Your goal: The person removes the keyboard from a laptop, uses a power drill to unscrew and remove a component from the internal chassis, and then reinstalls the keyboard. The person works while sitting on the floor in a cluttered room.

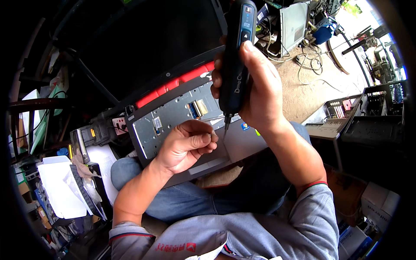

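Note:
My right hand grips a black-and-blue electric screwdriver upright, its slim bit pointing down over a laptop base. The base lies on my lap, with an exposed metal plate, ribbon cables and a silver palm rest with a touchpad. My left hand is just left of the bit tip, thumb and forefinger pinched on something tiny, apparently a small screw, too small to be sure. Behind the base stands a dark screen above a red strip.
At left are a chair, papers and a black tool with yellow parts. At upper right are tangled cables and a silver panel. Open cases with electronics sit at right; cardboard boxes lie lower right.

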A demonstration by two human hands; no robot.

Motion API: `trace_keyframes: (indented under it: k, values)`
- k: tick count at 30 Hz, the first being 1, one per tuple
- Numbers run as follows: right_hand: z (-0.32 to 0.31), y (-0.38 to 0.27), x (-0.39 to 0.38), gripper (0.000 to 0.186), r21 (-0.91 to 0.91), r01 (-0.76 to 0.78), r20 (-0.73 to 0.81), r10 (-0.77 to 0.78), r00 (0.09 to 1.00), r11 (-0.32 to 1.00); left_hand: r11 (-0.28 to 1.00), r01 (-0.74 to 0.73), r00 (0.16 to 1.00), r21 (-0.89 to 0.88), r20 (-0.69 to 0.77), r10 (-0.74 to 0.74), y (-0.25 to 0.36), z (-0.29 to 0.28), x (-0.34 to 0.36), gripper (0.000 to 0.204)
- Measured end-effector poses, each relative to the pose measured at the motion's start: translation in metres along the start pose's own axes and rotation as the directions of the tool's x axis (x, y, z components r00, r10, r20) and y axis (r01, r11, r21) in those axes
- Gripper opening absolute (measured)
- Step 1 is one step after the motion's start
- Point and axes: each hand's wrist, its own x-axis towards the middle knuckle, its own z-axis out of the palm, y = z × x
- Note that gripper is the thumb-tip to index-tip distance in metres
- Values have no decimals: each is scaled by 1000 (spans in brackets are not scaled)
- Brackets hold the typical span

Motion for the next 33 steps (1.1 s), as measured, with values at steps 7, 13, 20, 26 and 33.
trace_keyframes:
  k: [7, 13, 20, 26, 33]
  values:
    - [0, 1, 0, 38, 13, 121, 12, -122, 993, 993, 999, 11, 1000, -32, 3, -11, -1, -4, -1, 24]
    - [-9, 2, -1, 48, -67, 208, 172, -194, 966, 976, 999, -12, 1000, -46, 0, 12, -2, -3, -2, 25]
    - [5, 6, -5, 33, -24, 249, 77, -246, 966, 968, 997, -22, 999, -72, -46, 19, -1, -2, -1, 23]
    - [1, 8, -10, 48, -257, 411, 178, -375, 910, 875, 995, -90, 986, -47, -143, 82, -2, 0, 3, 22]
    - [-8, 2, -17, 46, -572, 441, 320, -307, 896, 692, 983, -184, 962, -2, -208, 179, 9, -6, 2, 18]
